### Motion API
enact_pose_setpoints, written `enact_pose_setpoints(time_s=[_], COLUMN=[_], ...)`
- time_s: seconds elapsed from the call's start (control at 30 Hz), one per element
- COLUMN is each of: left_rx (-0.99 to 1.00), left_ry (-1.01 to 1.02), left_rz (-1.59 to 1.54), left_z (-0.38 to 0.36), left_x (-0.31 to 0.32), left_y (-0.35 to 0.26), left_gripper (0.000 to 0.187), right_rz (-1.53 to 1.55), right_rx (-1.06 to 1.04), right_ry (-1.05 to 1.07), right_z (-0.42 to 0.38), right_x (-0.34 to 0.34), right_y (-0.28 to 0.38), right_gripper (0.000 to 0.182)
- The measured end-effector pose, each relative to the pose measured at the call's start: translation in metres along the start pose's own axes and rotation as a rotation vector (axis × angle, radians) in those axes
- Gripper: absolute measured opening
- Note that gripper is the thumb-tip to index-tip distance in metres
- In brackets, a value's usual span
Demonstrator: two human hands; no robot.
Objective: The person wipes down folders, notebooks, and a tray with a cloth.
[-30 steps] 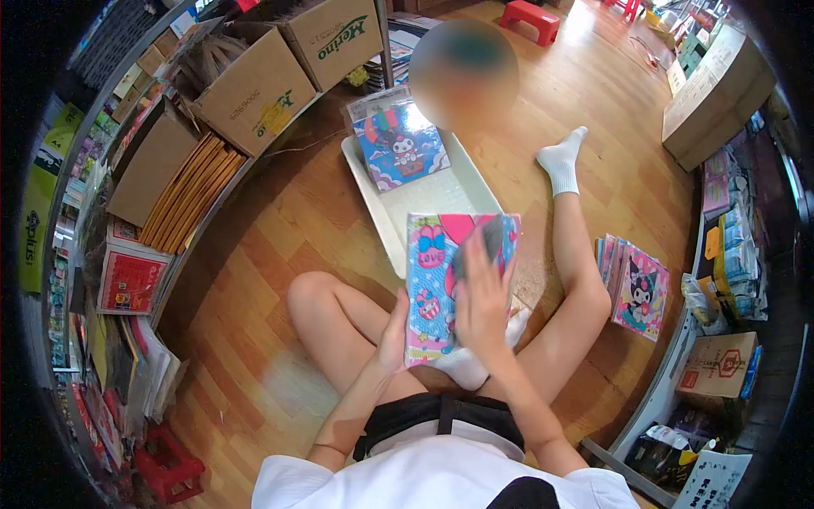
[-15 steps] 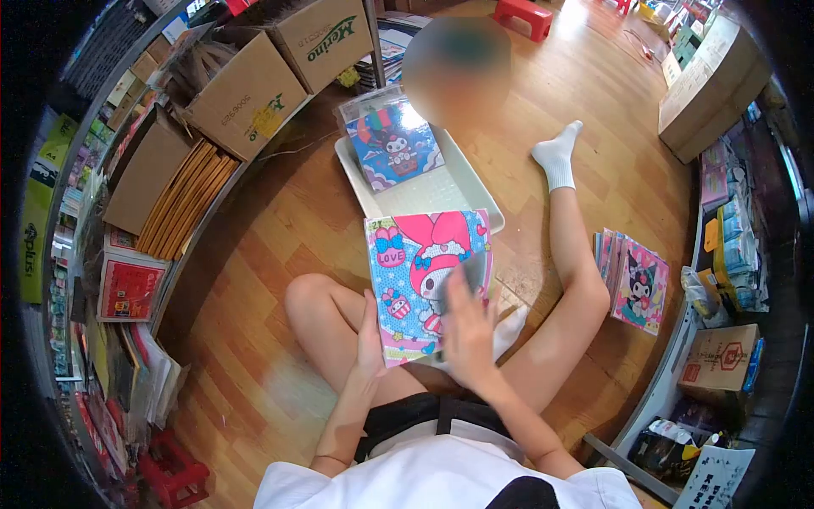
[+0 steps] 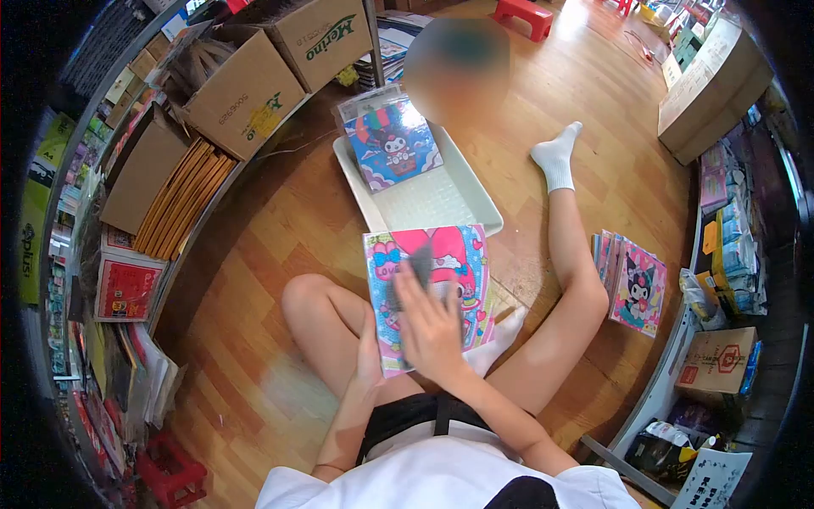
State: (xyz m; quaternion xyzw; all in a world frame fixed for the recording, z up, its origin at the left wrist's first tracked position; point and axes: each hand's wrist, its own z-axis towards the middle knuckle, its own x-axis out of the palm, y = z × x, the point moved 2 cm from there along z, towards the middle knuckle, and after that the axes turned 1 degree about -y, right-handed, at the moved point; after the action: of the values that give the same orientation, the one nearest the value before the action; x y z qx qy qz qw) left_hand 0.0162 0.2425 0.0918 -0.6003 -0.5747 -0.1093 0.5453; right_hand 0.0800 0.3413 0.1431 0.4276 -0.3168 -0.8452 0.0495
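My left hand [image 3: 368, 357] grips the lower left edge of a square, brightly coloured picture board [image 3: 471, 280], which is tilted over my lap. The board shows a pink-hooded cartoon character, hearts and the word LOVE. Across its middle lies my right hand [image 3: 431, 332], fingers stretched, with a dark grey cloth [image 3: 415, 265] under it. The cloth is smeared by motion, and my hand hides part of it and of the picture. Just beyond the board, a white tray [image 3: 482, 204] holds several sleeved pictures [image 3: 394, 144], the top one blue with a cartoon in a balloon basket.
A stack of similar pictures [image 3: 636, 288] stands on the wooden floor [image 3: 246, 314] beyond my right knee. Shelves with cardboard boxes [image 3: 242, 93] line the left. On the right are a large carton [image 3: 712, 93] and packed shelves. A red stool [image 3: 524, 17] is far off; a blurred patch lies behind the tray.
My right hand and the grey cloth have swept left across the picture, from its right side to its middle. The board sits slightly lower; my left hand keeps its hold.
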Motion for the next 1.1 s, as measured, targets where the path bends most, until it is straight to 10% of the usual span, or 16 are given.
enact_pose_setpoints(time_s=[0.23,0.47,0.57,0.73,0.83,1.1], left_rx=[-0.097,0.078,0.123,0.135,0.064,0.276], left_ry=[-0.010,-0.015,0.523,-0.077,0.023,0.231], left_rz=[0.089,0.036,-0.345,-0.012,0.041,0.754], left_z=[-0.008,0.009,0.023,0.006,0.006,0.007], left_x=[0.001,0.038,0.009,0.003,0.014,0.059], left_y=[-0.001,-0.012,-0.021,-0.028,-0.016,0.001], left_gripper=[0.061,0.063,0.052,0.060,0.062,0.070], right_rz=[-0.063,0.032,-0.030,-0.137,0.186,0.865], right_rx=[0.329,-0.040,-0.127,0.215,0.447,0.174], right_ry=[-0.217,-0.039,0.085,-0.089,-0.105,-0.135], right_z=[0.019,0.002,-0.022,-0.021,-0.012,-0.017], right_x=[-0.017,0.001,0.001,-0.008,-0.013,-0.011], right_y=[-0.104,0.011,0.027,-0.070,-0.100,-0.013], right_gripper=[0.048,0.059,0.058,0.053,0.053,0.084])
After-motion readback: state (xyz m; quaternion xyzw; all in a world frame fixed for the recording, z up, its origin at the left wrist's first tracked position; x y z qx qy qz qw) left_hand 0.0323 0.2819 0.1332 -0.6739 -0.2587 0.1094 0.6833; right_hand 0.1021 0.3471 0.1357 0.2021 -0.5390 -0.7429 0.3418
